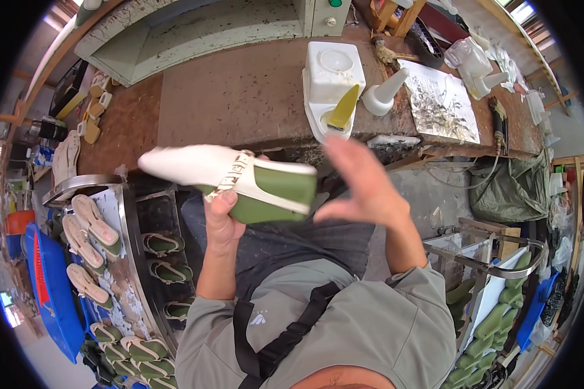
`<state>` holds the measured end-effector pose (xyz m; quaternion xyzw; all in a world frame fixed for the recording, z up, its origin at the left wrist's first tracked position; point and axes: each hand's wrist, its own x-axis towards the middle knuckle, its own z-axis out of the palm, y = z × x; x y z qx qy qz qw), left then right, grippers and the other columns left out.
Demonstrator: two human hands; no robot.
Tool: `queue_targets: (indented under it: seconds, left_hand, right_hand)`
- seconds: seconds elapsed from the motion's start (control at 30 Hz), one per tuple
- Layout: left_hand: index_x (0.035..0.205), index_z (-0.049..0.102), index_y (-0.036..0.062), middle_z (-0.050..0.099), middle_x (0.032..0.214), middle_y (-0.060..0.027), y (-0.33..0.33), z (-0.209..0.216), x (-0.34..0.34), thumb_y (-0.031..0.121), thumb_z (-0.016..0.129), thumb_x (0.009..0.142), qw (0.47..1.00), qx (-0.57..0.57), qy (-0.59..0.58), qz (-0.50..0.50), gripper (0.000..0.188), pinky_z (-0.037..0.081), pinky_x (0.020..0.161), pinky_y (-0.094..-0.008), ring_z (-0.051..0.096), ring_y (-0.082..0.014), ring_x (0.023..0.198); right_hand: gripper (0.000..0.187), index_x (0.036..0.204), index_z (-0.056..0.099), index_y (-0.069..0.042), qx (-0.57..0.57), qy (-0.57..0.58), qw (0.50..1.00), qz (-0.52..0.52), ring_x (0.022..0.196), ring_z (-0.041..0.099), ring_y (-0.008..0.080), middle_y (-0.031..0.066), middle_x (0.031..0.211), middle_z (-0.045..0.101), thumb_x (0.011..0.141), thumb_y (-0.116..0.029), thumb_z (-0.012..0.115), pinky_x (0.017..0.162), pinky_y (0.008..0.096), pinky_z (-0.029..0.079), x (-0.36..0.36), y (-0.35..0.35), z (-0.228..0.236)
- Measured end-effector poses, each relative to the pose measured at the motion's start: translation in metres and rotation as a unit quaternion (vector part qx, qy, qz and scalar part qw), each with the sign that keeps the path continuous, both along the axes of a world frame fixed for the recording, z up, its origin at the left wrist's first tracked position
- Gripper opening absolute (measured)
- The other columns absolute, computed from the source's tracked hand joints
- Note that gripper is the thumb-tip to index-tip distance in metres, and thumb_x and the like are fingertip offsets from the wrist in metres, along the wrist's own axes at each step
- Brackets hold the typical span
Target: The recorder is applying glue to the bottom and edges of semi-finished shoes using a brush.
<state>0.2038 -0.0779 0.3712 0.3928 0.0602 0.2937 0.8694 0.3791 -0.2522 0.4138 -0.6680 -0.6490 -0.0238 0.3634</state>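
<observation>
Over my lap, my left hand (222,217) is closed around a cream shoe (194,162) fitted on a green shoe last (282,189). A gold-toned ornamented strap crosses the shoe, and its pointed toe aims left. My right hand (373,188) is a little smeared by motion, just right of the last's heel end. Its thumb and fingers are spread, with nothing seen between them. Beyond its fingertips, a yellow brush or spatula (344,107) stands in a white plastic glue pot (334,71) at the bench edge.
A white nozzle bottle (386,93) and a stained paper sheet (439,100) lie on the brown bench (220,97). Left of me, a metal rack (120,246) carries several sandals; on the right, another rack (493,262) holds green lasts. A grey-green cabinet (194,39) stands at the back.
</observation>
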Motion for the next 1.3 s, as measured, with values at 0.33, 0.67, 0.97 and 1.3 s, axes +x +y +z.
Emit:
queue_targets:
  seconds: [0.33,0.67,0.97,1.3]
  left_hand:
    - [0.129,0.048,0.0083,0.049,0.130,-0.0131,0.041,-0.045,0.065,0.031,0.068,0.073,0.592,0.710,0.255,0.284,0.064,0.022,0.109,-0.0486,0.040,-0.0299,0.124]
    - [0.135,0.029,-0.0024,0.038,0.133,-0.0186,0.040,-0.043,0.045,0.045,0.078,0.068,0.828,0.460,0.214,0.239,0.096,0.031,0.104,-0.0381,0.040,-0.0304,0.123]
    - [0.133,0.028,-0.0011,0.037,0.132,-0.0140,0.017,-0.007,0.046,0.024,0.081,0.059,0.758,0.546,0.314,0.172,0.095,0.032,0.105,-0.0302,0.042,-0.0233,0.121]
    - [0.132,0.032,0.0006,0.036,0.132,-0.0149,0.010,-0.006,0.052,0.037,0.086,0.057,0.802,0.503,0.262,0.186,0.100,0.035,0.102,-0.0344,0.041,-0.0262,0.121]
  right_hand:
    - [0.028,0.097,0.059,0.000,-0.077,0.228,0.934,-0.263,0.065,0.056,0.0164,0.0112,0.075,0.057,0.080,-0.019,0.071,0.060,0.0289,0.045,0.075,0.042,-0.047]
    - [0.033,0.104,0.065,-0.003,-0.033,0.046,0.989,-0.140,0.077,0.064,0.0219,0.0097,0.089,0.064,0.073,0.004,0.070,0.066,0.0283,0.051,0.065,0.003,-0.049]
    - [0.021,0.103,0.061,0.005,0.040,0.392,0.854,-0.341,0.064,0.064,0.0179,0.0117,0.083,0.065,0.084,-0.005,0.062,0.060,0.0288,0.052,0.046,0.002,-0.039]
    - [0.021,0.106,0.058,0.007,0.224,0.568,0.769,-0.188,0.063,0.065,0.0195,0.0153,0.082,0.065,0.087,-0.003,0.059,0.059,0.0289,0.053,0.053,-0.007,-0.029]
